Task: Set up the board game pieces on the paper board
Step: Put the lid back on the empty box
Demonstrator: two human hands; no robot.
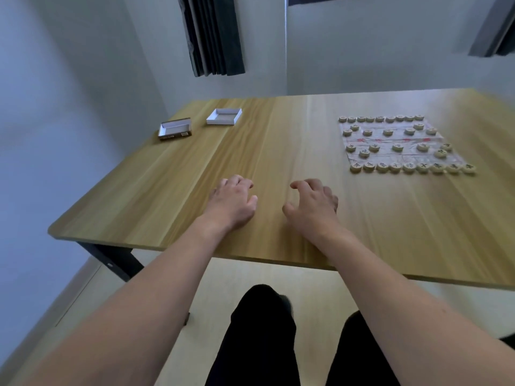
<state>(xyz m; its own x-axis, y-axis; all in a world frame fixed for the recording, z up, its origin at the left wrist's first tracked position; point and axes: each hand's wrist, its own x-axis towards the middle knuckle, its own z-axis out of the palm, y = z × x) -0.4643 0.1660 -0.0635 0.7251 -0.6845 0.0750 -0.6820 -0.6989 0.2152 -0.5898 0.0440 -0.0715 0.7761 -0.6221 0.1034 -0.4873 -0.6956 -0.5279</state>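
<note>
A white paper board with red lines lies on the right part of the wooden table. Several round wooden game pieces stand on it in rows: a full row along the near edge, a full row along the far edge, and scattered ones between. My left hand hovers low over the table's near middle, fingers loosely curled, holding nothing. My right hand is beside it, also loosely curled and empty. Both hands are well left of the board.
An open brown box half and an open white box half lie at the table's far left. Grey walls and dark curtains stand behind the table. My dark-trousered legs show below the table's near edge.
</note>
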